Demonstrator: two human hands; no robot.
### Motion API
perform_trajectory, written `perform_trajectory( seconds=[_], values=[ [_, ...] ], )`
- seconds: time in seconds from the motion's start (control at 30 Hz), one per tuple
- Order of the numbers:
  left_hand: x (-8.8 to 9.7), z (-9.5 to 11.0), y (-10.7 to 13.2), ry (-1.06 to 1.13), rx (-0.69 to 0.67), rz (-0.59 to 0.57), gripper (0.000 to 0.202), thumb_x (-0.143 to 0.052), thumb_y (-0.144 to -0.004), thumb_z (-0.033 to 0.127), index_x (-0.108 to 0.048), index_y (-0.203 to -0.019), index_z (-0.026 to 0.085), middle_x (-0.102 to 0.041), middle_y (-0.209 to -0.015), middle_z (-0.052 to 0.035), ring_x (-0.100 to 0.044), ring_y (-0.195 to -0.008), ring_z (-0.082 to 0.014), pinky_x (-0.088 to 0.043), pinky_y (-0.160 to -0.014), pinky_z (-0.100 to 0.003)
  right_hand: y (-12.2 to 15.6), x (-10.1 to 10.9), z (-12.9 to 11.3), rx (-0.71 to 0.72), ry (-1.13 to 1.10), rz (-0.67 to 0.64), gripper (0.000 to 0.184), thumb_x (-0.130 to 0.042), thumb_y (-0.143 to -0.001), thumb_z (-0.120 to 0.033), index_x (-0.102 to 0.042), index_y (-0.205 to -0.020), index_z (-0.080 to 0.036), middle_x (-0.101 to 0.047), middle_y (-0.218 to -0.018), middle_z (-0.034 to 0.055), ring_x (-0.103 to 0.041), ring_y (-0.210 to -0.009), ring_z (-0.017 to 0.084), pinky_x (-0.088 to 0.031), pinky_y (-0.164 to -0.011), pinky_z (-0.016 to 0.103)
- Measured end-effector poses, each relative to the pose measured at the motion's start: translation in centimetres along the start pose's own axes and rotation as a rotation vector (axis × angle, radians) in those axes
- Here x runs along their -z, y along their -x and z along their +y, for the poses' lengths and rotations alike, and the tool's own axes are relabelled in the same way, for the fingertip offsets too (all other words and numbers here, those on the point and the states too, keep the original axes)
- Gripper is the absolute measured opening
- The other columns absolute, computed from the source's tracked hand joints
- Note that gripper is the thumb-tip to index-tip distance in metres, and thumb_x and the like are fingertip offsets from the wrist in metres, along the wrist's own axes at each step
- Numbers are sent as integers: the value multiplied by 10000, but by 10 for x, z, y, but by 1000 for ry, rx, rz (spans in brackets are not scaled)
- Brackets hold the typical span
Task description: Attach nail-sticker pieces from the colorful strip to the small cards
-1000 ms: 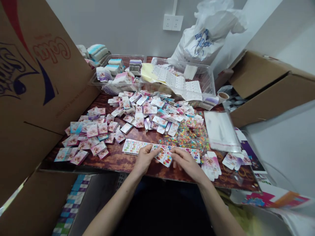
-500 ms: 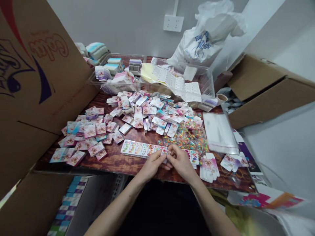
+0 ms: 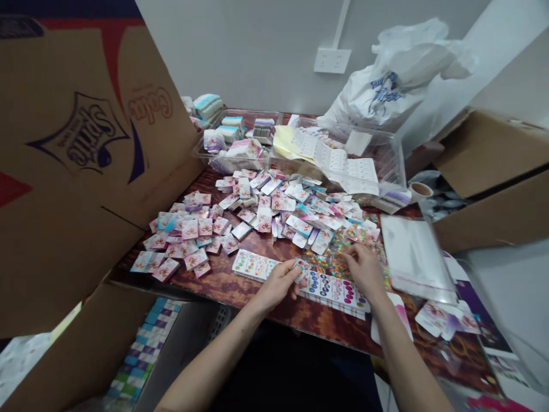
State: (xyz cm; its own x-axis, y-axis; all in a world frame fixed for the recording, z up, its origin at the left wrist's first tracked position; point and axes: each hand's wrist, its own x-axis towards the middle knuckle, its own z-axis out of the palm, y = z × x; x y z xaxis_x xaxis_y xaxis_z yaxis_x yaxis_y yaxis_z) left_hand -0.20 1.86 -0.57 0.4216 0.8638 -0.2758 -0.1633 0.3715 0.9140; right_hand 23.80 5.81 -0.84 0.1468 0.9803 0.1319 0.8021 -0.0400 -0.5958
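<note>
My left hand (image 3: 279, 284) is closed on a small folded nail-sticker sheet (image 3: 301, 266), held just above a long stack of sticker strips (image 3: 332, 288) printed with colourful nail shapes. To the right, my right hand (image 3: 364, 268) reaches into a spread of small clear packets (image 3: 329, 258) filled with bright multicoloured bits. Its fingertips are pinched together down at the packets; what lies between them is too small to make out. Partly behind my right forearm sits a stack of white-and-pink cards (image 3: 402, 316).
Small printed boxes (image 3: 189, 229) are heaped at the left and middle of the table. Behind them stand clear plastic trays (image 3: 397, 157) with papers. Clear bags (image 3: 414, 263) lie at right. Cardboard boxes (image 3: 77, 229) flank the left; a white sack (image 3: 377, 94) stands behind.
My hands were together over the sticker strips. My right hand has moved away right to the packets, while my left keeps the small sheet. The view has shifted left.
</note>
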Motion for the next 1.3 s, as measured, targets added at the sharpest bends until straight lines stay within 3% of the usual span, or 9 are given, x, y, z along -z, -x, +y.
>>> perform_trajectory(
  seconds=[0.1, 0.2, 0.33, 0.67, 0.77, 0.93, 1.0, 1.1, 1.3],
  values=[
    [2, 3, -4, -90, 19, 20, 287, -500, -857, 427, -520, -799, 146, -588, -719, -10, -458, -495, -70, -370, -440, -181, 9, 7, -14, -88, -256, -6, 140, -563, -814, -356, -541, -781, -222, -570, -649, 13, -518, -592, 187, -368, -576, 305],
    [-3, 3, -6, -158, 39, -5, 245, -460, -863, 377, -516, -781, 152, -562, -695, -1, -441, -495, -79, -344, -439, -192, 26, 5, -45, -103, -571, -232, 212, -591, -808, -390, -574, -929, -216, -625, -751, 37, -573, -646, 202, -416, -577, 303],
    [-6, 8, -5, -267, -2, -49, 131, -501, -829, 281, -546, -843, 158, -538, -706, 12, -454, -546, -95, -343, -483, -199, 41, -8, -79, 87, -404, -285, 121, -561, -822, -301, -606, -760, -207, -606, -733, 40, -553, -672, 202, -421, -653, 321],
    [12, 25, 5, -298, 171, -259, 306, -516, -852, 440, -612, -870, 149, -605, -693, -7, -488, -503, -95, -385, -487, -207, 33, -14, -67, -59, -735, -685, 311, -679, -751, -483, -610, -705, -183, -596, -661, 15, -548, -643, 172, -421, -607, 282],
    [43, 49, -1, -491, -47, -129, 319, -557, -849, 424, -652, -1035, 183, -679, -982, -59, -619, -814, -171, -478, -712, -258, 32, -9, -61, -114, -722, -558, 336, -715, -724, -495, -599, -682, -183, -559, -628, -2, -503, -594, 147, -381, -547, 260],
    [143, 100, -37, -1145, -154, 635, 426, -468, -849, 190, -526, -1270, 157, -565, -1306, -117, -505, -1214, -251, -382, -1023, -367, 35, -6, -55, -150, -742, -501, 318, -717, -743, -473, -603, -714, -178, -526, -633, -17, -460, -573, 120, -346, -525, 243],
    [179, 113, -58, -1326, -16, 605, 674, -543, -762, 135, -361, -1410, 115, -373, -1488, -164, -350, -1362, -282, -298, -1094, -383, 37, -8, -61, -147, -758, -538, 323, -718, -736, -482, -603, -719, -180, -526, -626, -20, -456, -563, 119, -338, -519, 243],
    [210, 121, -86, -1359, 91, 573, 767, -644, -682, 167, -371, -1394, 82, -428, -1435, -229, -381, -1332, -355, -288, -1078, -463, 39, -13, -72, -130, -757, -583, 336, -711, -733, -501, -613, -729, -180, -551, -640, -10, -475, -572, 127, -346, -524, 246],
    [212, 111, -105, -1398, 99, 648, 574, -652, -746, 308, -501, -1272, 136, -580, -1252, -211, -492, -1215, -384, -165, -1079, -592, 42, -19, -70, -121, -753, -588, 358, -707, -728, -524, -598, -721, -183, -538, -622, -14, -471, -560, 127, -342, -510, 243]
  ],
)
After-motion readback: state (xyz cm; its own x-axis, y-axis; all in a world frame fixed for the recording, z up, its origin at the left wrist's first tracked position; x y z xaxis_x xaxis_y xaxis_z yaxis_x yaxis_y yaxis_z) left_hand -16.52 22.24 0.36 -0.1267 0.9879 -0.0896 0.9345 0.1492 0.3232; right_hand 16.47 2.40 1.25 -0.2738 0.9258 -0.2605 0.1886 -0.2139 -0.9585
